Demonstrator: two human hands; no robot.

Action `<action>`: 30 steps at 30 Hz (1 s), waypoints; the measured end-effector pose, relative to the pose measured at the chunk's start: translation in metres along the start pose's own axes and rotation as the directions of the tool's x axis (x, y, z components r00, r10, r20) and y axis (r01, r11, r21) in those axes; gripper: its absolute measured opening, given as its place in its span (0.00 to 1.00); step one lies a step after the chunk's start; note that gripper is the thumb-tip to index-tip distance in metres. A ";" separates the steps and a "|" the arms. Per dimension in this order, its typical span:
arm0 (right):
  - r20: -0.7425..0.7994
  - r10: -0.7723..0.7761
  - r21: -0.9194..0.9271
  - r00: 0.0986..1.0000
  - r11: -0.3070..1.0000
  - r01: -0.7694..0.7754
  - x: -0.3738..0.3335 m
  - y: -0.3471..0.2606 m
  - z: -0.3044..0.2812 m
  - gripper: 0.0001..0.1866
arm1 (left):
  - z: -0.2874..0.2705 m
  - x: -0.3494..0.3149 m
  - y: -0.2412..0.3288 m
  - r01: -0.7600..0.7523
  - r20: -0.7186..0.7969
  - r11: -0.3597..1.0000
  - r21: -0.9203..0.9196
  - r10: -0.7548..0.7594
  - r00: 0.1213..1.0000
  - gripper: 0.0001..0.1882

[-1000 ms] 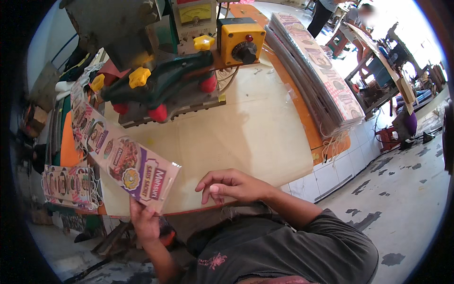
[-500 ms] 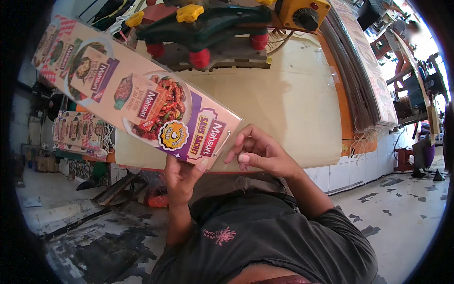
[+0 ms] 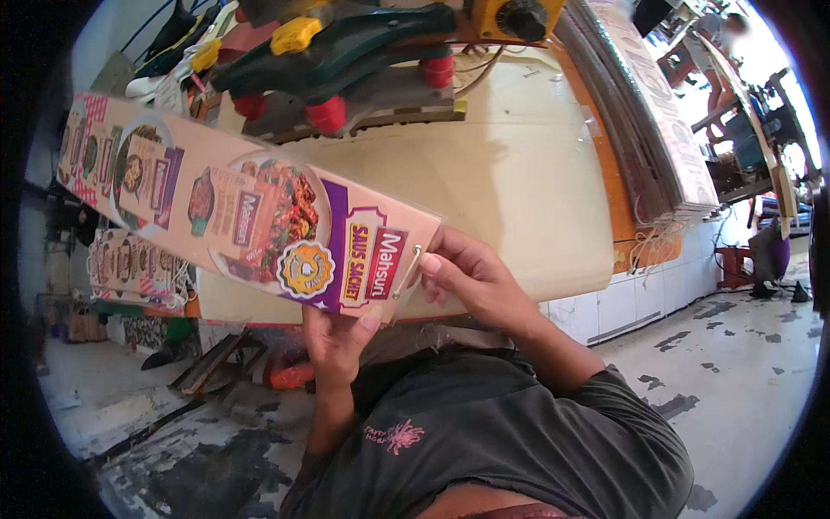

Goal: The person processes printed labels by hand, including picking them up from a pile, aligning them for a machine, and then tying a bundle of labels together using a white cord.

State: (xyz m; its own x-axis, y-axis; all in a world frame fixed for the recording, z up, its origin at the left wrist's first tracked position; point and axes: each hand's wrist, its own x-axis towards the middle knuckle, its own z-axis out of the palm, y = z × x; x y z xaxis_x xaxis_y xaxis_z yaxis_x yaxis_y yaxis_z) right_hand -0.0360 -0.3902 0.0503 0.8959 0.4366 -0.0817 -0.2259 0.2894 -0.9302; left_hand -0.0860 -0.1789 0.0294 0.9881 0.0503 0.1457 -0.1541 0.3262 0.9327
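Observation:
A long, glossy printed display card (image 3: 194,186) slants across the view, its far end up at the left. It is pale pink with pictures of food dishes and a purple band. My left hand (image 3: 339,342) grips its lower edge near the right end, thumb on the front and fingers behind. My right hand (image 3: 471,278) is closed at the card's right end, thumb at the edge and fingers partly hidden behind. Beside that thumb are small holes with a pale eyelet or bit of cord (image 3: 418,251); which of these cannot be made out.
Behind the card, a cream sheet covers the worktable (image 3: 536,199). A dark green machine bar (image 3: 346,52) with red feet and yellow knobs stands at the back, near a yellow dial box (image 3: 517,19). Stacked printed cards lie at right (image 3: 661,130); a tied bundle (image 3: 134,268) is at left.
My right hand has moved onto the card's right end and closed there. The card's far end sits lower in view, and the whole view has shifted slightly.

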 end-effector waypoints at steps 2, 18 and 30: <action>-0.021 0.041 -0.077 0.999 0.996 -0.042 -0.002 0.002 -0.001 0.19 | 0.001 -0.008 -0.005 0.066 -0.009 0.996 0.068 -0.066 0.998 0.34; 0.017 -0.034 -0.094 0.999 0.995 0.035 -0.013 -0.015 -0.035 0.19 | -0.097 -0.015 -0.025 -0.211 -0.010 0.840 -0.500 0.238 0.971 0.55; -0.061 -0.088 -0.074 0.994 0.994 0.084 -0.008 -0.013 -0.036 0.17 | -0.052 -0.001 -0.005 -0.279 -0.320 0.954 -0.114 0.230 0.919 0.40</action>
State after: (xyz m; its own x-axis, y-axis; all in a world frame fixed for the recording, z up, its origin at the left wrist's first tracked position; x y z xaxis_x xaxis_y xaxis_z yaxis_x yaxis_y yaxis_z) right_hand -0.0264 -0.4279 0.0504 0.9340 0.3565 -0.0210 -0.1213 0.2615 -0.9576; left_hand -0.0864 -0.1318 0.0074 0.8727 0.4235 0.2429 -0.4223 0.4051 0.8109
